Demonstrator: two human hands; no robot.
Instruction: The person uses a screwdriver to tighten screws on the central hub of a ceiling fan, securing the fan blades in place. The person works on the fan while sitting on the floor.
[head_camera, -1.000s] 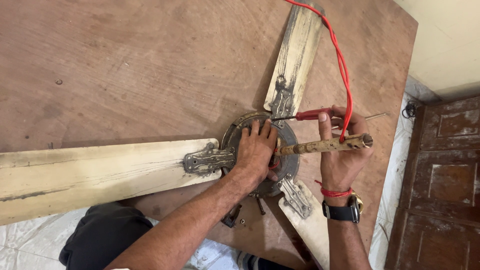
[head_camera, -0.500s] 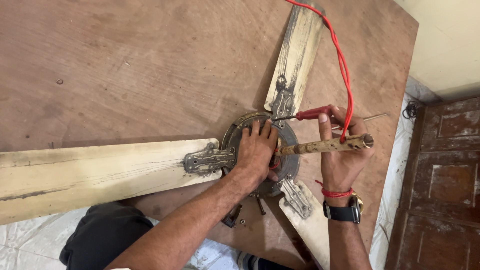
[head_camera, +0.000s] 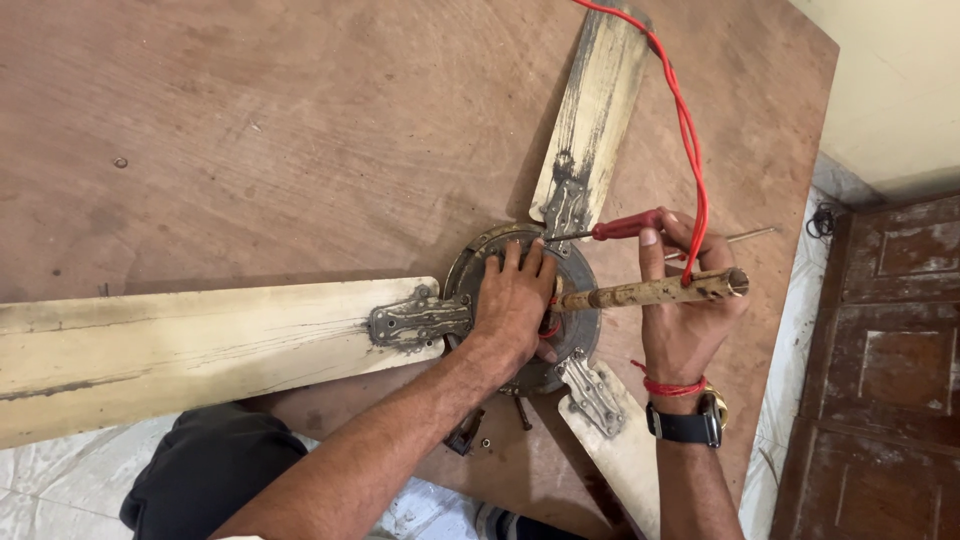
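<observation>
We look down on a ceiling fan's round motor housing (head_camera: 520, 300), lying on a brown plywood board (head_camera: 250, 130), and take it as our landmark. Our left hand (head_camera: 515, 300) lies flat on top of the housing, fingers spread and pressing down, covering most of its centre. Our right hand (head_camera: 685, 310) sits just to the right of the housing, closed around a worn brass-coloured downrod (head_camera: 650, 292) that runs sideways from the housing's middle out past the palm. The same hand's upper fingers pinch a red-handled screwdriver (head_camera: 620, 228), whose metal tip reaches the housing's upper right edge, near the blade bracket there.

A red wire (head_camera: 685, 130) comes down from the upper edge of the view and drops across the right hand to the downrod. Three cream, grimy blades leave the housing: a long one (head_camera: 180, 350) to the left, one (head_camera: 595, 110) up and to the right, one (head_camera: 620, 450) down and to the right, each fixed with a dark ornate bracket. Just below the housing lie a few small dark parts (head_camera: 470, 435) on the board. On the right wrist we see a red thread and a black watch (head_camera: 685, 425). Far right of the housing stands a dark wooden door (head_camera: 890, 380). We see no packages, labels or signs.
</observation>
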